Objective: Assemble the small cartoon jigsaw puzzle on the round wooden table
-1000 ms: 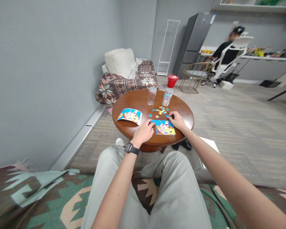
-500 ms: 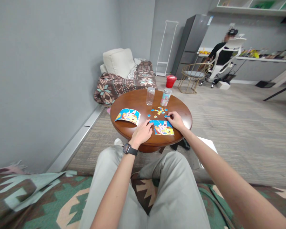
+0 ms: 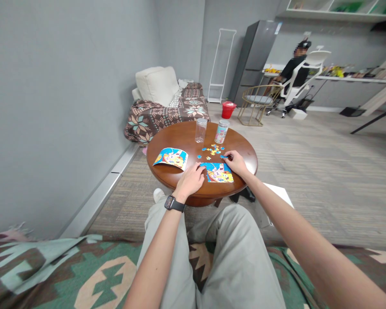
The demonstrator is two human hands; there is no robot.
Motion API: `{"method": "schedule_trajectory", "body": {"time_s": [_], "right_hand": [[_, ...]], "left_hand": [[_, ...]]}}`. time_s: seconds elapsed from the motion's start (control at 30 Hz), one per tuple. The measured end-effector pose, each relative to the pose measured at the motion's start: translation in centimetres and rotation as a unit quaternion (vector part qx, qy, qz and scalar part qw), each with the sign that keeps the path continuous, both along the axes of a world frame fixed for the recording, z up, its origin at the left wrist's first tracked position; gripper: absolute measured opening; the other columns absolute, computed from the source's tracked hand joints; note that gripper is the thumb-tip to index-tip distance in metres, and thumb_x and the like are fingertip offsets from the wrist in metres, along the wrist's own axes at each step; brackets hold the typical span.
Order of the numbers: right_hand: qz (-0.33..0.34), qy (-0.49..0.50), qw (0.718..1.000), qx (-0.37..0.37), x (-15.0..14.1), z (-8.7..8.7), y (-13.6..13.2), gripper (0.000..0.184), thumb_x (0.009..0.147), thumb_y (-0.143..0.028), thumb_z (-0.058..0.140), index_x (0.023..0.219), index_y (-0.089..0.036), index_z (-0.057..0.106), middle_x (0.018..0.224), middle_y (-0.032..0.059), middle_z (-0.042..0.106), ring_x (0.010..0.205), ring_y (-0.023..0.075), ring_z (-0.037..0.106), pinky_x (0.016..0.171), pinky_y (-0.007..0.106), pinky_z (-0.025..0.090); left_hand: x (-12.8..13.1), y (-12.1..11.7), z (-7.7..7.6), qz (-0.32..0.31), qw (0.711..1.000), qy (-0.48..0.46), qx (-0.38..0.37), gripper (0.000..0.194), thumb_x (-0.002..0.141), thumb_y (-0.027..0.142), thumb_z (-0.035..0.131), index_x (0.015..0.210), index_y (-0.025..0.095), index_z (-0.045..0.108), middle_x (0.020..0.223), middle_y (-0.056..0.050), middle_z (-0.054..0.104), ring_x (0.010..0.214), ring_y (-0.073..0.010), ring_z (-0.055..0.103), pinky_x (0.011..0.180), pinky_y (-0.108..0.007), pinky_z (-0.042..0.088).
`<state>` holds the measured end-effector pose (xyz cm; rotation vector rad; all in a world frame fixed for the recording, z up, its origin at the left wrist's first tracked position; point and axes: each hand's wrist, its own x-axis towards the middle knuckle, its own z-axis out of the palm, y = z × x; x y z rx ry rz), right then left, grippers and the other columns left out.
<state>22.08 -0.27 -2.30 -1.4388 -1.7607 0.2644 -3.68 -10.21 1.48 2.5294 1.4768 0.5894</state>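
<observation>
Puzzle (image 3: 220, 173), loose pieces (image 3: 213, 151), picture sheet (image 3: 172, 157), jars (image 3: 221, 133) beyond

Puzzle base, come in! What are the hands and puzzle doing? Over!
Left hand at left edge of joined puzzle. Right hand touching blue piece beyond puzzle's far edge. Loose pieces beyond too; two jars behind them, not blocking.

Back left, white cushion (image 3: 156, 86) sits on a brown patterned throw (image 3: 167, 116) by the grey wall (image 3: 67, 107), with a white rack (image 3: 214, 100) standing between it and a dark grey fridge (image 3: 255, 53). Red bin (image 3: 227, 110) is on the floor (image 3: 309, 167), near a gold wire chair (image 3: 259, 100) with a grey seat; just behind that, a person (image 3: 291, 68) in black sits in a white office chair (image 3: 297, 91) at the counter (image 3: 344, 91). White box (image 3: 298, 113) on the floor by the office chair's base, wall shelf (image 3: 334, 15) above the counter.
</observation>
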Motion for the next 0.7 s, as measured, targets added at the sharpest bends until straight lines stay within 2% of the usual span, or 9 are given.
{"method": "schedule_trajectory", "body": {"time_s": [0.1,0.2,0.43,0.7], "right_hand": [[0.009,-0.025,1.0,-0.002,-0.15,0.09,0.01,0.018,0.078,-0.028,0.06,0.093,-0.021,0.068,0.102,0.0088,0.067,0.098,0.0243,0.063,0.094,0.042,0.051],[0.016,-0.044,0.999,-0.008,-0.23,0.21,0.06,0.017,0.08,-0.03,0.061,0.091,-0.021,0.071,0.105,0.0095,0.065,0.102,0.025,0.063,0.099,0.043,0.049],[0.023,-0.04,0.999,-0.011,-0.18,0.39,0.03,0.008,0.079,-0.027,0.063,0.081,-0.022,0.069,0.1,0.0075,0.065,0.098,0.0236,0.063,0.095,0.042,0.05],[0.024,-0.028,0.999,-0.019,-0.32,0.28,0.09,0.009,0.079,-0.025,0.063,0.084,-0.023,0.071,0.102,0.007,0.064,0.101,0.0235,0.062,0.098,0.042,0.049]], "left_hand": [[0.01,0.03,-0.03,0.001,1.0,-0.002,0.002,0.041,0.095,0.021,0.039,0.133,0.017,0.054,0.147,-0.012,0.047,0.133,-0.0239,0.047,0.115,-0.039,0.036],[0.03,0.01,0.01,0.002,1.0,0.0,-0.002,0.042,0.095,0.021,0.038,0.134,0.017,0.053,0.147,-0.012,0.047,0.133,-0.0238,0.047,0.115,-0.039,0.036],[0.08,-0.15,0.22,0.008,1.0,0.006,-0.009,0.042,0.095,0.022,0.038,0.134,0.016,0.053,0.148,-0.012,0.047,0.134,-0.0249,0.047,0.116,-0.039,0.036],[-0.01,-0.06,0.2,0.01,1.0,0.004,-0.01,0.041,0.096,0.023,0.038,0.133,0.017,0.052,0.147,-0.011,0.047,0.134,-0.0242,0.047,0.115,-0.038,0.036]]}}
